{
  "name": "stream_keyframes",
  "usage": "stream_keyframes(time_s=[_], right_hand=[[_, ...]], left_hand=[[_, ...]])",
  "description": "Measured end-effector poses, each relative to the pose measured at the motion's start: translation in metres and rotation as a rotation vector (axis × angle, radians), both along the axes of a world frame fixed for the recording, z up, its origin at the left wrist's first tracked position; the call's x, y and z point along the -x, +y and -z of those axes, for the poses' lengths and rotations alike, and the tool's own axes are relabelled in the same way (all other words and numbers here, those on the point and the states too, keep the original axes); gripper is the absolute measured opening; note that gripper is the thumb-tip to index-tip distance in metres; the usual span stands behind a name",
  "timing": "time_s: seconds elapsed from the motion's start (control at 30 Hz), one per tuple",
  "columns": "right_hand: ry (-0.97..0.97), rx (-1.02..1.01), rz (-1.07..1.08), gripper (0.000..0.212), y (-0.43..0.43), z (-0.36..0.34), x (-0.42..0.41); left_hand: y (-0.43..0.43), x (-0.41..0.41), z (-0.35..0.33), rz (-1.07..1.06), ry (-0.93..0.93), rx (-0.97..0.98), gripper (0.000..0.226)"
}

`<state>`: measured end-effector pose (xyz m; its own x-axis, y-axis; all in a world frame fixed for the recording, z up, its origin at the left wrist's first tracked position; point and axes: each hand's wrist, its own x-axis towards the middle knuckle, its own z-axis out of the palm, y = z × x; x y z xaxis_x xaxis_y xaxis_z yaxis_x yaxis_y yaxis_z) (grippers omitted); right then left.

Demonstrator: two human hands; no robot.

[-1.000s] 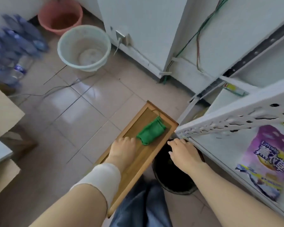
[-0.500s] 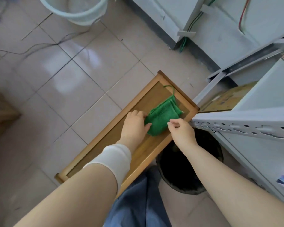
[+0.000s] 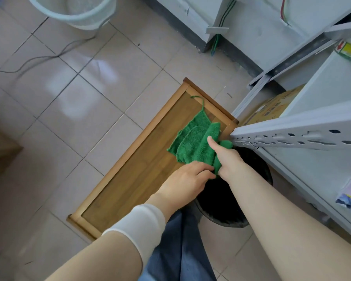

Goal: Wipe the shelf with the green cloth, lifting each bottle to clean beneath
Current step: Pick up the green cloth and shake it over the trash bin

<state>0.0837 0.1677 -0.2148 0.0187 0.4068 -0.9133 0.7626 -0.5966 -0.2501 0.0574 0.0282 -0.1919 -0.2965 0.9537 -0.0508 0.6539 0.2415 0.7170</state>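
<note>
Head view, the only one. Cloth [image 3: 197, 145] sits at the tray's [image 3: 130, 175] far end, partly unfolded, its hanging loop trailing toward the tray's far rim. Right hand [image 3: 228, 159] pinches the cloth's near-right edge, thumb on top, fingers wrapped under: a closed grasp on the cloth. Left hand [image 3: 187, 183] has fingertips pressed on the cloth's near corner; whether it grips or only pins, cannot tell. Likely reason for two hands: one anchors, the other pulls the fold open so a flat wiping face is ready.

Bin [image 3: 231, 199] stands just beside the tray's right rim, under both wrists. Shelf [image 3: 302, 136], the grey perforated rack, is right of the tray, its corner nearly touching the cloth. No bottles visible on the shelf in this frame, only a purple packet at its right edge.

Judgement: still the pick-up step; wiping not yet begun.
</note>
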Motion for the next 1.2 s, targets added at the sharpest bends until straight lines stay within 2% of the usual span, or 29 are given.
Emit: stream_keyframes(time_s=[0.13,0.2,0.27,0.33,0.4,0.5,0.53,0.6,0.63,0.67,0.77,0.87,0.97,1.1,1.2], right_hand=[[0.157,0.060,0.135,0.053,-0.001,0.011,-0.018],[0.238,0.069,0.217,0.033,-0.005,0.012,-0.024],[0.337,0.097,0.277,0.016,-0.007,0.011,-0.031],[0.448,0.155,0.312,0.013,-0.011,0.005,-0.041],[0.539,0.242,0.336,0.018,-0.013,-0.005,-0.055],[0.624,0.393,0.311,0.029,-0.011,-0.026,-0.082],[0.638,0.426,0.293,0.032,-0.010,-0.033,-0.092],[0.666,0.460,0.244,0.036,-0.005,-0.050,-0.113],[0.671,0.459,0.203,0.039,-0.003,-0.057,-0.124],[0.669,0.445,0.150,0.045,-0.001,-0.063,-0.135],[0.597,0.297,0.004,0.054,0.001,-0.073,-0.170],[0.467,0.132,-0.022,0.033,0.002,-0.069,-0.203],[0.410,0.097,0.075,0.025,0.005,-0.056,-0.235],[0.432,0.124,0.283,0.026,0.009,-0.025,-0.260],[0.428,0.083,0.430,0.025,0.018,0.004,-0.274]], left_hand=[[-0.019,-0.012,0.004,-0.075,-0.014,-0.036,0.015],[-0.027,-0.019,0.007,-0.210,-0.015,-0.008,0.017],[-0.028,-0.024,0.010,-0.434,-0.066,0.048,0.015],[-0.022,-0.025,0.015,-0.666,-0.155,0.085,0.020],[-0.013,-0.026,0.017,-0.831,-0.277,0.095,0.024],[-0.001,-0.037,0.017,-0.961,-0.529,0.142,0.028],[0.002,-0.043,0.015,-1.002,-0.688,0.157,0.032],[0.008,-0.056,0.004,-1.038,-1.150,0.147,0.040],[0.010,-0.063,-0.001,-1.006,-1.296,0.148,0.043],[0.012,-0.071,-0.007,-0.955,-1.341,0.154,0.043],[0.014,-0.097,-0.019,-0.885,-1.264,0.062,0.014],[0.013,-0.127,-0.024,-0.866,-1.210,-0.044,0.002],[0.014,-0.156,-0.017,-0.900,-1.141,-0.060,0.007],[0.015,-0.176,0.020,-1.050,-0.969,0.080,0.011],[0.009,-0.174,0.065,-1.148,-0.680,0.362,0.049]])
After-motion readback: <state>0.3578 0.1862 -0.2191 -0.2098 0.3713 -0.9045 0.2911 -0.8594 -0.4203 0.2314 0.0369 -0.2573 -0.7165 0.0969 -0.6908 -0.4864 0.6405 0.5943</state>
